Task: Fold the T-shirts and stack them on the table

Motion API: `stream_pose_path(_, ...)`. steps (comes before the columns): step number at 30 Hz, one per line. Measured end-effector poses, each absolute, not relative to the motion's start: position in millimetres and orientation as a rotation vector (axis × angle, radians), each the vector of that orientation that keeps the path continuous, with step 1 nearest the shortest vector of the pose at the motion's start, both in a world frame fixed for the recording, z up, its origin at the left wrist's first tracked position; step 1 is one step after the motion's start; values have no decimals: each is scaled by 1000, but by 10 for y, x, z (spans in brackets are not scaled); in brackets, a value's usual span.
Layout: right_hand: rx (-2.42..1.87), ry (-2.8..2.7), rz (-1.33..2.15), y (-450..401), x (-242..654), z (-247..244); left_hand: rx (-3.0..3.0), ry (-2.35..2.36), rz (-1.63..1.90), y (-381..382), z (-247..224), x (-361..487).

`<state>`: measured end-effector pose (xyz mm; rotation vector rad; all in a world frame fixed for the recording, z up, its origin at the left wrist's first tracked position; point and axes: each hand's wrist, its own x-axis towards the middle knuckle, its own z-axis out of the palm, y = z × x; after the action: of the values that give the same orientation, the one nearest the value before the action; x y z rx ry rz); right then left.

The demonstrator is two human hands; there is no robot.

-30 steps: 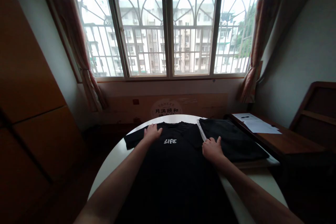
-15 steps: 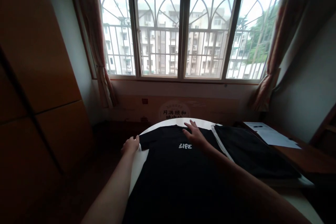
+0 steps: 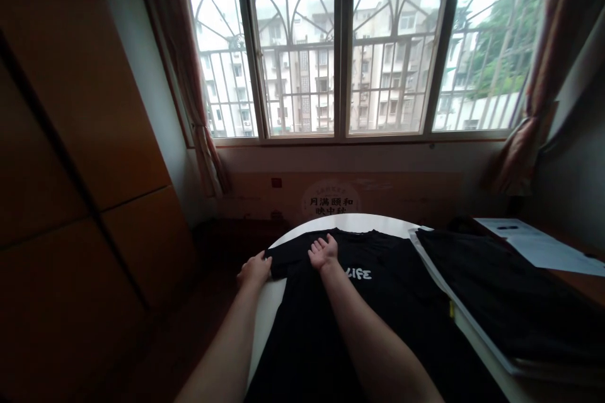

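Note:
A black T-shirt (image 3: 312,327) with white lettering is spread over a round white table (image 3: 363,222). The end of its left sleeve is at my left hand (image 3: 255,269), whose fingers are closed on the cloth at the table's left edge. Over the upper part of the shirt, left of the lettering, is my right hand (image 3: 324,252). Its palm is turned partly up, its fingers are loosely curled and apart, and nothing is in it.
Folded black garments (image 3: 510,296) in a clear-edged bag lie on the table's right side. White papers (image 3: 534,245) rest on a brown desk at the right. A wooden cabinet (image 3: 94,138) stands at the left, and curtained windows are ahead.
My right hand has moved left across the shirt and turned its palm up. My left hand stays at the sleeve. The view has shifted, so the scene's right side sits further right.

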<state>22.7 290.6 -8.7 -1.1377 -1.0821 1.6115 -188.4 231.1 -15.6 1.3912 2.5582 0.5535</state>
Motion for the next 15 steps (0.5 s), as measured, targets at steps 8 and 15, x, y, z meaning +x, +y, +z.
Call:
stream_pose_path(8,-1071,-1190,1654,2961,305,-190,1575,2517,761,2309,-159,-1834)
stream_pose_path(15,-993,-1227,1727,2969,398,-220,1645,2309,1107,2320,-18,-1612)
